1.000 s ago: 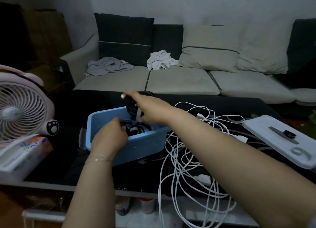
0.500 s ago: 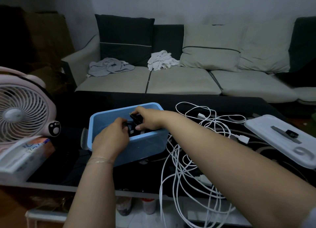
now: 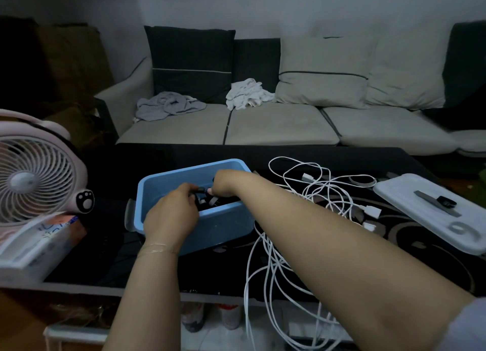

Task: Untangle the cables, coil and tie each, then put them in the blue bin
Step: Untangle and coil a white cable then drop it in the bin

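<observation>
Two hands are working inside the blue bin [image 3: 184, 177], and I am seeing why: the left hand [image 3: 171, 214] is reaching over the near wall with its fingers curled around the black cable bundle [image 3: 206, 200], and the right hand [image 3: 223, 183] is coming from the right side and is pinching the same bundle, so I am judging that both are settling the dark coil down on the bin floor. One bin only is standing on the dark worktop [image 3: 394, 245], placed near the front edge, probably so that both arms are reaching it easily. One tangle of white cables [image 3: 310, 193] is lying just beside the bin on its right, not yet coiled, with some loops hanging over the front edge of the worktop; I am counting three white plugs in it, but how many separate cables are in it I cannot tell. One white lid [image 3: 431, 208] is resting farther right, well apart from the bin, carrying what seem to be three small ties or straps. One fan [image 3: 39, 177] is standing at the left, and one tissue box [image 3: 34, 243] is lying in front of it.
</observation>
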Motion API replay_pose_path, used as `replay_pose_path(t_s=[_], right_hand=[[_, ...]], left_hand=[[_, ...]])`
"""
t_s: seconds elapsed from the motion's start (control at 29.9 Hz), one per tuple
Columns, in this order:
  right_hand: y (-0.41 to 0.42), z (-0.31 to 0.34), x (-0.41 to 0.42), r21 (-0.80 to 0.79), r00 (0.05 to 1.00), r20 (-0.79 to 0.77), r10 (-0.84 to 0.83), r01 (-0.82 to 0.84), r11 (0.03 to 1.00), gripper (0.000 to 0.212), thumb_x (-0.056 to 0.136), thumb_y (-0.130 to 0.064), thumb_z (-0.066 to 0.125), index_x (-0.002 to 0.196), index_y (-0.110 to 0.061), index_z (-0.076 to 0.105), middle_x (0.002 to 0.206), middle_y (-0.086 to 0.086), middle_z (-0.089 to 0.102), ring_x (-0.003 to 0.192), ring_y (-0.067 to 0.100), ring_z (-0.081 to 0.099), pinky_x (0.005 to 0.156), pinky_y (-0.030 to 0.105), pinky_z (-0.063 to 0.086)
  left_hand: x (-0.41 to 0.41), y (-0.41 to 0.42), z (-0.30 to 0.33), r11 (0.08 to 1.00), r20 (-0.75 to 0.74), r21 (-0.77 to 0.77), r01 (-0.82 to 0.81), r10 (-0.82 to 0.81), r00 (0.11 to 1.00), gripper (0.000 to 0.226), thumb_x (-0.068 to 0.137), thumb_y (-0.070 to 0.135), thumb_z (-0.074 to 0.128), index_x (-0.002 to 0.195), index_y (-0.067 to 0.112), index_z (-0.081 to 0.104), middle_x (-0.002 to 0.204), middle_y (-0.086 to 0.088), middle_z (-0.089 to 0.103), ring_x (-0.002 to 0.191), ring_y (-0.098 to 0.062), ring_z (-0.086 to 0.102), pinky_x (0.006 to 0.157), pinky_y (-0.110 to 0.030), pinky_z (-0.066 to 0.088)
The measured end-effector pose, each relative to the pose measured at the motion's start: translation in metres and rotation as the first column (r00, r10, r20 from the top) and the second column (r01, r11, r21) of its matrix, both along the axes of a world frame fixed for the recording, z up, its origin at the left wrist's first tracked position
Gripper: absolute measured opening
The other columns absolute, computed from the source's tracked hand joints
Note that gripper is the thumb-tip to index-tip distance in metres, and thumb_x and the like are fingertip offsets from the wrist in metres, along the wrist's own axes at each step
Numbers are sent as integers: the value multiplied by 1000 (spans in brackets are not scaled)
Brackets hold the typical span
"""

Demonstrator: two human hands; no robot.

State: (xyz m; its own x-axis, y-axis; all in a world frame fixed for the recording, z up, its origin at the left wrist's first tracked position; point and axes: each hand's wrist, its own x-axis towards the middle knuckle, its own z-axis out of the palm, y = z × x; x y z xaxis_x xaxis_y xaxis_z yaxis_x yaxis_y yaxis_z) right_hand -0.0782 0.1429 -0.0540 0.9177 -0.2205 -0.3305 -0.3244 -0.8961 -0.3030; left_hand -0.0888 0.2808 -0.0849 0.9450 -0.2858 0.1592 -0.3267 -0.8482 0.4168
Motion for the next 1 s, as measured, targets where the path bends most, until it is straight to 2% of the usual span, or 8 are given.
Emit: replay_pose_path(t_s=[0.23,0.33,0.47,0.57,0.64,0.74,0.87,1.0], right_hand=[[2,3,-4,-18,999,-26,-29,29,999,38,104,-27,36,133,-4,49,128,11,55,117,27,52,95,32,38],[-5,4,-17,53,979,184,-86,78,996,33,102,-17,39,125,1,54,114,16,60,103,30,57,81,31,38],[-31,2,-44,256,777,591,-215,72,964,31,99,-22,47,125,-12,60,125,8,62,116,24,56,92,29,41],[-64,-10,-79,388,552,759,-345,41,921,22,95,-20,50,110,-20,67,95,-2,69,94,19,63,82,31,47],[-96,-24,-95,407,489,764,-421,141,903,20,95,-20,52,106,-21,68,88,-2,68,88,20,64,77,32,48],[-154,-50,-111,335,633,596,-495,364,869,23,94,-21,56,113,-14,67,104,4,70,100,22,64,85,32,48],[-192,-81,-137,210,858,306,-413,362,908,35,93,-40,58,114,-14,67,104,3,67,96,19,62,77,25,42],[-187,-95,-155,60,809,477,-342,358,932,37,91,-51,53,99,-19,70,103,4,63,99,21,58,79,32,47]], left_hand=[[-4,-2,-1,998,70,-66,-1,5,998,32,100,23,41,128,25,55,119,-7,64,107,-29,58,81,-42,48],[-7,-8,-1,993,111,-115,40,-27,993,30,100,24,43,126,21,58,119,-7,64,109,-29,57,81,-41,47],[-15,-23,0,979,167,-176,105,-75,983,28,99,23,45,120,17,62,115,-7,65,105,-28,58,76,-33,40],[-29,-40,4,940,263,-279,196,-121,957,24,97,20,48,113,17,66,110,-4,68,102,-26,60,76,-34,42],[-39,-54,7,884,317,-369,287,-171,933,21,97,20,49,109,19,66,103,2,70,94,-23,63,75,-34,46],[-52,-73,9,799,283,-465,380,-273,920,19,97,21,49,105,26,65,87,17,70,84,-11,66,78,-37,52],[-59,-88,1,805,194,-441,396,-346,918,19,98,26,48,106,30,64,81,18,70,78,-4,67,77,-38,54],[-67,-96,0,863,273,-277,422,-350,896,22,98,25,46,112,28,63,84,16,70,82,-10,65,71,-33,50]])
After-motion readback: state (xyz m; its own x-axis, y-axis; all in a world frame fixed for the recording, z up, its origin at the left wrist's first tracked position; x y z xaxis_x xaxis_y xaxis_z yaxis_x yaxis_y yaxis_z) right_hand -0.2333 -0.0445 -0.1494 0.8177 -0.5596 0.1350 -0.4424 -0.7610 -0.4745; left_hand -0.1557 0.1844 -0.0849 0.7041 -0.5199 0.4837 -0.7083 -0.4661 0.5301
